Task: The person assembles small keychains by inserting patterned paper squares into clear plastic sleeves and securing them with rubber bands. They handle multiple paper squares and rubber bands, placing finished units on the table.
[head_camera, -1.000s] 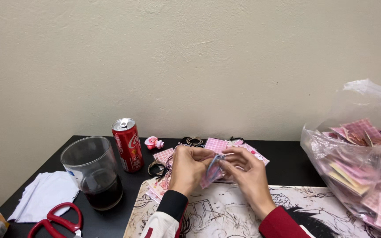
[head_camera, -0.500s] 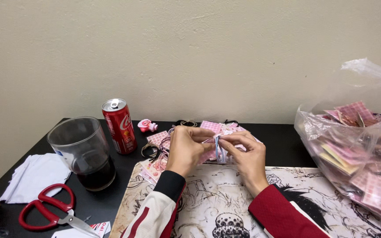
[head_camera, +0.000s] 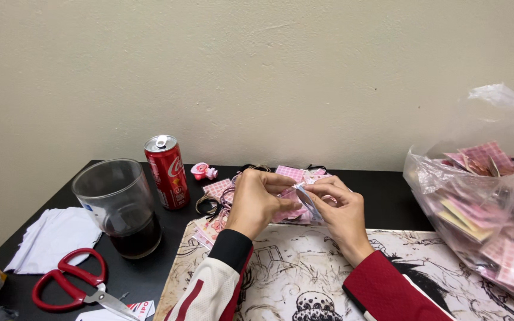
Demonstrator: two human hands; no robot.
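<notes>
Both my hands meet over the far middle of a black table. My left hand (head_camera: pixel 260 201) and my right hand (head_camera: pixel 341 209) pinch a small clear plastic packet (head_camera: pixel 306 198) between thumbs and fingertips. Under and behind them lies a pile of pink checked packets (head_camera: pixel 290 173) mixed with dark hair ties (head_camera: pixel 209 205). A printed mat with black line drawings (head_camera: pixel 292 273) lies under my forearms.
A red drink can (head_camera: pixel 166 172) and a clear cup with dark liquid (head_camera: pixel 120 206) stand at left. Red-handled scissors (head_camera: pixel 69 286) and white tissue (head_camera: pixel 52 238) lie near the front left. A small pink figure (head_camera: pixel 202 172) sits by the wall. A clear bag of pink packets (head_camera: pixel 489 202) fills the right.
The view has tipped and shifted slightly. My hands stay together on the small packet, with fingers working it a little.
</notes>
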